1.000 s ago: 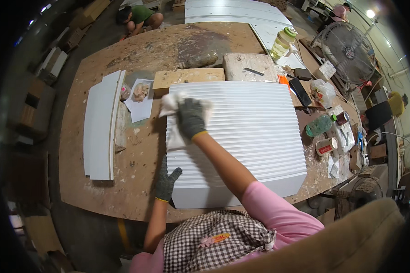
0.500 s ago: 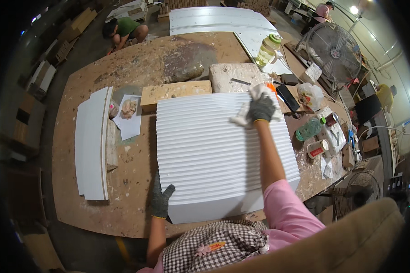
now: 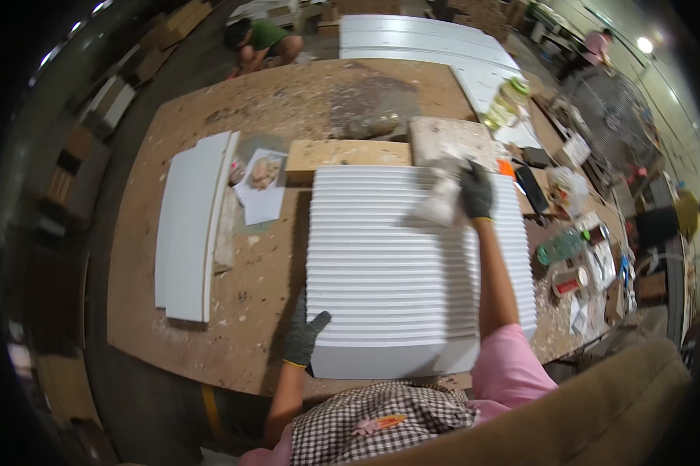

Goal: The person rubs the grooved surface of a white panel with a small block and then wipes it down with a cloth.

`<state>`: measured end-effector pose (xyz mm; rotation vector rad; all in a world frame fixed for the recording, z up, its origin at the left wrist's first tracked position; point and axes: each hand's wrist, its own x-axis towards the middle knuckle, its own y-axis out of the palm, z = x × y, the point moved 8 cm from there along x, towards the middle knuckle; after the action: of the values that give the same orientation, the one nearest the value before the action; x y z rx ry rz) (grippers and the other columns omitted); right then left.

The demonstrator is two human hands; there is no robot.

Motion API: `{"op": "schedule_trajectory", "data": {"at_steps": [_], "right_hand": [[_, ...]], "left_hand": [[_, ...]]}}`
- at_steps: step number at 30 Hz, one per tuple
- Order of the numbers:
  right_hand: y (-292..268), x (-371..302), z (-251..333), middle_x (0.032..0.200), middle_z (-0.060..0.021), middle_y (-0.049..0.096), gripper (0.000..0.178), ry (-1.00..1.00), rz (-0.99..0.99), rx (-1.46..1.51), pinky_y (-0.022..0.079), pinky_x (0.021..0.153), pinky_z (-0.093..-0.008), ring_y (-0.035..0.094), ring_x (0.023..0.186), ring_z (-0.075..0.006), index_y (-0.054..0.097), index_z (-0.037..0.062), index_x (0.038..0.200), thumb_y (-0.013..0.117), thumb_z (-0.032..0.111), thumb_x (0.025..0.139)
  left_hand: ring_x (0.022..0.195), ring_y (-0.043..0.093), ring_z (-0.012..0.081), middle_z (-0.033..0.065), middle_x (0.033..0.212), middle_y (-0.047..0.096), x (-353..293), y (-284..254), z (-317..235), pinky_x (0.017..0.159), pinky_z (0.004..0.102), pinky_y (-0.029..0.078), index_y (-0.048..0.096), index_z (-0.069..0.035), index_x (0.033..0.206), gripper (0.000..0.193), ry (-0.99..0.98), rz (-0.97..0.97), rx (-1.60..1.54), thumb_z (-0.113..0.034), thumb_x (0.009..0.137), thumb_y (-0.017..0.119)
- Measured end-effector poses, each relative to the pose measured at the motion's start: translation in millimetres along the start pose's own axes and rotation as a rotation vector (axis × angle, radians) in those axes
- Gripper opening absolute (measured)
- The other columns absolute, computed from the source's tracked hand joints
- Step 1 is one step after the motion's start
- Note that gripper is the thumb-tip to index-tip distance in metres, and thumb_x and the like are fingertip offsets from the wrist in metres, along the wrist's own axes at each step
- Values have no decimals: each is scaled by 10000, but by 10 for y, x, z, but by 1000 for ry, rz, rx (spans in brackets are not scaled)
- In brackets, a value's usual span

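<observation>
A white ribbed panel (image 3: 389, 272) lies before me on the worktable, its plain bevelled strip on the near side. My left hand (image 3: 305, 339), in a dark grey glove, is closed on the panel's near left edge with the thumb on top; its other fingers are mostly hidden. Near the far right part of the ribs is my gloved right hand (image 3: 477, 190), gripping a white cloth (image 3: 442, 198). The cloth hangs toward the left of that hand and is blurred. Behind the panel sit a yellowish block (image 3: 348, 153) and a whitish wrapped block (image 3: 451, 140).
White boards (image 3: 191, 225) stand at left beside a paper sheet (image 3: 266, 203). At right are a phone (image 3: 531, 189), a green bottle (image 3: 561, 247), a cup (image 3: 569, 281) and a jug (image 3: 507, 102). A fan (image 3: 610, 116) and a crouching person (image 3: 264, 39) are farther off.
The whole scene has shifted right in view as my head turned. The cloth, earlier spread around my right hand, now hangs bunched to its left. My left hand keeps its place at the panel edge.
</observation>
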<state>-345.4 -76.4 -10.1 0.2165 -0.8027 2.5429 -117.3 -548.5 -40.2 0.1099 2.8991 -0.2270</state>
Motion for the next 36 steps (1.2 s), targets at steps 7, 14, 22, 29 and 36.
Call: {"op": "schedule_trajectory", "data": {"at_steps": [7, 14, 22, 29, 36], "right_hand": [[1130, -692, 1067, 1275, -201, 580, 366, -393, 81, -672, 390, 1011, -530, 519, 1201, -395, 602, 75, 1212, 591, 244, 888], [3086, -1286, 2601, 1166, -171, 677, 366, -639, 763, -153, 457, 1019, -461, 610, 1141, -369, 678, 135, 1217, 550, 94, 877], [494, -973, 1660, 1017, -158, 634, 400, -375, 122, 183, 489, 891, -440, 605, 959, -339, 623, 70, 1283, 621, 59, 883], [395, -1284, 893, 1005, -167, 669, 364, -155, 55, -997, 490, 784, -508, 633, 936, -323, 646, 28, 1146, 557, 264, 884], [2056, -1625, 2114, 1002, -125, 645, 199, -573, 205, -690, 464, 821, -478, 614, 958, -300, 651, 71, 1056, 539, 147, 910]], "left_hand": [[1418, 396, 267, 173, 1545, 420, -10, 58, -18, 1178, 379, 302, 294, 38, 1548, 796, -34, 37, -86, -104, 898, 732], [1475, 321, 265, 185, 1599, 332, 47, 53, -108, 1216, 385, 246, 250, 46, 1559, 799, 158, 26, 228, -133, 930, 710], [1381, 456, 270, 181, 1587, 362, -358, -9, 6, 1113, 382, 423, 219, -18, 1587, 791, 173, -2, -221, -168, 964, 682], [1307, 527, 241, 187, 1477, 516, -377, 52, 4, 1063, 381, 460, 329, -7, 1551, 848, 233, -152, 36, -208, 875, 798], [1298, 549, 272, 191, 1448, 545, -396, 19, -59, 1076, 375, 449, 357, 0, 1535, 813, 331, -223, 292, -233, 886, 786]]}}
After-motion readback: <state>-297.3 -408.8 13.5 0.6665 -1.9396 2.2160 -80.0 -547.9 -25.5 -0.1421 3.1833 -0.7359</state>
